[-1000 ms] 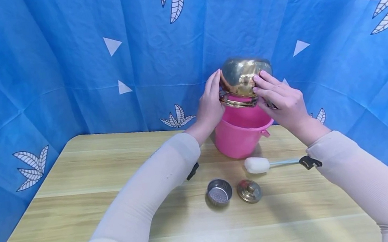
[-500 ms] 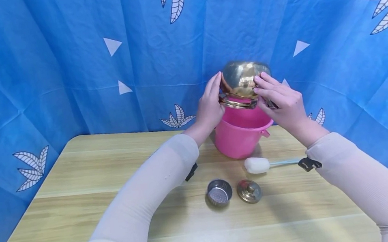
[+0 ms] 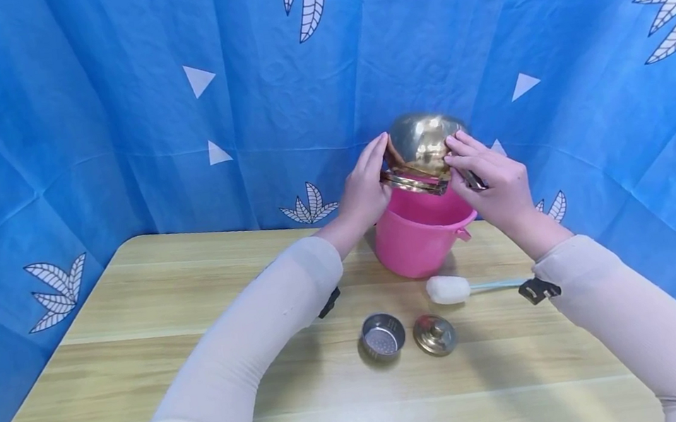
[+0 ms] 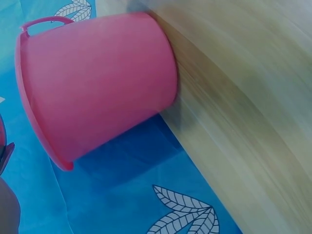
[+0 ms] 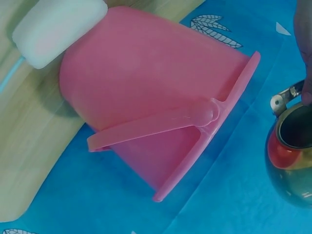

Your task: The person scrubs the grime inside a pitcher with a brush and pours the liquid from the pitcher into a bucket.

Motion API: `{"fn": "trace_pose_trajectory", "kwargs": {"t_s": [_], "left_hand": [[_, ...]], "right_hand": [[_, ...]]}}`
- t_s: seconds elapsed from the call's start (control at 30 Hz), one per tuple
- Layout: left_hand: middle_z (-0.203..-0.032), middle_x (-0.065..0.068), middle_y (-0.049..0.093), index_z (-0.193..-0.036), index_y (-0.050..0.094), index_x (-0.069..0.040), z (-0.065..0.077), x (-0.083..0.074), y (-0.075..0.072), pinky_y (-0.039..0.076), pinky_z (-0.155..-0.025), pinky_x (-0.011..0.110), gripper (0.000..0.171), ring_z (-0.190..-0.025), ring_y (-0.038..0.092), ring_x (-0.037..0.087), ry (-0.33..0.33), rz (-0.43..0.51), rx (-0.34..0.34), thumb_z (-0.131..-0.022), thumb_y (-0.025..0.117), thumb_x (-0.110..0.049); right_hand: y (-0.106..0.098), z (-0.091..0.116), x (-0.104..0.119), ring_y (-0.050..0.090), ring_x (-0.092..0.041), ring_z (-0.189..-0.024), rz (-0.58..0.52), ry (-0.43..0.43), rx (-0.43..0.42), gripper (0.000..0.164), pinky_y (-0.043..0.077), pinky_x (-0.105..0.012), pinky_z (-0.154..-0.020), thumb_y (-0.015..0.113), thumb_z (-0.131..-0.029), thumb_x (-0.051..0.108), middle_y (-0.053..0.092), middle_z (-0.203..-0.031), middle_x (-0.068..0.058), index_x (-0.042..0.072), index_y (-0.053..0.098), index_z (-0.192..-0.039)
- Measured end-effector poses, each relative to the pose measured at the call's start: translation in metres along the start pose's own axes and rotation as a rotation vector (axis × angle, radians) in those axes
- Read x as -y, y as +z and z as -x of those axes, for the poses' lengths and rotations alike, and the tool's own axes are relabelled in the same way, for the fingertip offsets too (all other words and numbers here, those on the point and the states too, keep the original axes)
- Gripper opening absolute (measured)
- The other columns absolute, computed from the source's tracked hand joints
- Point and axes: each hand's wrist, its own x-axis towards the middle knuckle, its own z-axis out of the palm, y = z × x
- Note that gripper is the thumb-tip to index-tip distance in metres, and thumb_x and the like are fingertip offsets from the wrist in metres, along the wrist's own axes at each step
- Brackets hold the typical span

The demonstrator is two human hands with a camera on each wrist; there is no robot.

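Observation:
A shiny gold teapot [image 3: 421, 141] is tipped over above the pink bucket [image 3: 409, 244], apart from its rim. My left hand [image 3: 364, 190] holds its left side, with the thumb hidden. On the other side, my right hand [image 3: 494, 180] grips the pot, fingertips on its gold wall. In the right wrist view, the teapot [image 5: 292, 183] shows its round mouth and a hinged handle end, with part of a finger beside it. Only a sliver of the hand [image 4: 7, 209] appears at the left edge of the left wrist view.
A metal strainer cup [image 3: 383, 337] and a gold knobbed lid [image 3: 434, 334] lie on the wooden table [image 3: 172, 361]. A white sponge brush [image 3: 449, 290] with a light blue handle lies in front of the bucket. Behind the table hangs a blue patterned curtain [image 3: 159, 120].
Both hands have lowered the teapot slightly toward the bucket, and its tilt has shifted a little. The things on the table have stayed put.

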Motion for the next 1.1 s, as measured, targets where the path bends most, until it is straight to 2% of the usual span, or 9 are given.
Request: {"fn": "trace_pose_trajectory", "kwargs": {"t_s": [0.17, 0.23, 0.4, 0.6, 0.87, 1.1], "left_hand": [[-0.159, 0.008, 0.036, -0.157, 0.031, -0.007, 0.002, 0.003, -0.001, 0.051, -0.101, 0.031, 0.083, -0.129, 0.055, 0.030, 0.046, -0.001, -0.002, -0.084, 0.066, 0.009], [-0.159, 0.007, 0.035, -0.157, 0.031, -0.007, 0.002, 0.003, -0.002, 0.050, -0.101, 0.031, 0.081, -0.130, 0.054, 0.030, 0.054, -0.004, 0.002, -0.085, 0.066, 0.008], [-0.160, 0.007, 0.035, -0.156, 0.032, -0.006, 0.003, 0.005, -0.003, 0.048, -0.104, 0.030, 0.078, -0.134, 0.051, 0.029, 0.074, 0.002, 0.015, -0.087, 0.065, 0.006], [-0.160, 0.006, 0.036, -0.156, 0.033, -0.007, 0.004, 0.008, -0.005, 0.046, -0.105, 0.030, 0.073, -0.132, 0.053, 0.027, 0.098, -0.009, 0.026, -0.091, 0.066, -0.002], [-0.159, 0.006, 0.036, -0.156, 0.034, -0.008, 0.006, 0.008, -0.006, 0.039, -0.112, 0.031, 0.068, -0.138, 0.046, 0.025, 0.114, 0.011, 0.035, -0.097, 0.067, -0.019], [-0.157, 0.009, 0.039, -0.154, 0.037, -0.007, 0.007, 0.009, -0.005, 0.038, -0.113, 0.031, 0.066, -0.140, 0.044, 0.024, 0.121, 0.009, 0.049, -0.098, 0.066, -0.024]], "right_hand": [[-0.001, 0.001, 0.000, 0.063, -0.032, -0.119, -0.024, 0.045, 0.006, 0.024, 0.042, -0.039, -0.110, 0.074, -0.078, -0.011, 0.070, -0.119, -0.014, -0.001, 0.077, -0.100], [-0.001, 0.001, 0.000, 0.063, -0.031, -0.120, -0.043, 0.074, 0.008, 0.025, 0.042, -0.041, -0.110, 0.074, -0.078, -0.011, 0.070, -0.120, -0.014, -0.001, 0.077, -0.100], [-0.002, 0.002, -0.003, 0.062, -0.030, -0.122, -0.076, 0.136, 0.022, 0.027, 0.045, -0.033, -0.107, 0.073, -0.078, -0.014, 0.069, -0.122, -0.014, -0.003, 0.077, -0.102], [-0.003, 0.000, 0.003, 0.061, -0.033, -0.122, -0.092, 0.212, 0.027, 0.028, 0.044, -0.032, -0.108, 0.072, -0.077, -0.020, 0.068, -0.122, -0.018, -0.006, 0.075, -0.101], [-0.009, -0.012, 0.030, 0.061, -0.029, -0.122, -0.151, 0.371, 0.020, 0.019, 0.046, -0.022, -0.102, 0.067, -0.082, -0.015, 0.068, -0.120, -0.021, -0.009, 0.074, -0.099], [-0.009, -0.008, 0.024, 0.062, -0.023, -0.123, -0.223, 0.521, 0.039, 0.020, 0.051, -0.018, -0.093, 0.067, -0.084, -0.012, 0.067, -0.121, -0.020, -0.010, 0.074, -0.102]]}}
